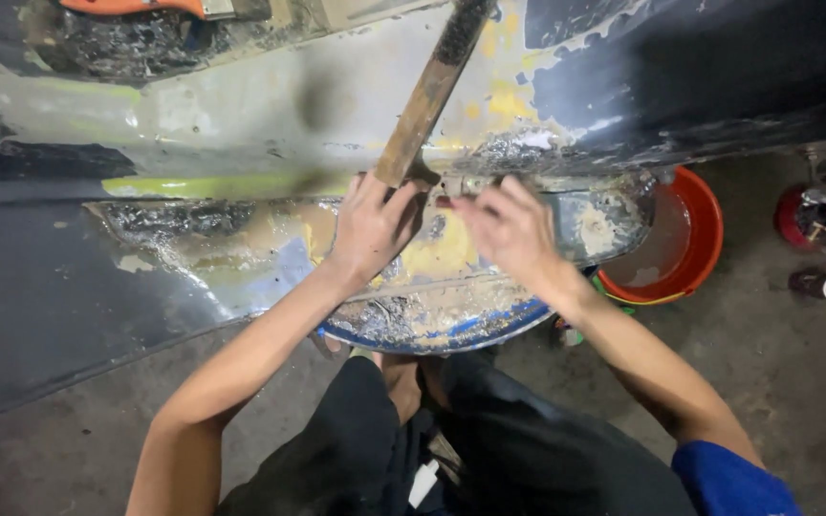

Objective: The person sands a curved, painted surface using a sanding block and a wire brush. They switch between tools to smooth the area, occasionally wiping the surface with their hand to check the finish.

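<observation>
wooden handle in left hand

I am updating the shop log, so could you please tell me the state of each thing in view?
Left hand: closed around the wooden bar's lower end.
Wooden bar: held tilted against the panel.
Right hand: fingers on a small part at the panel seam, blurred.
Car body panel: paint stripped, patchy filler and bare metal.
Red basin: upright on the floor, holding cloudy liquid.
Red can: standing, top open.
</observation>
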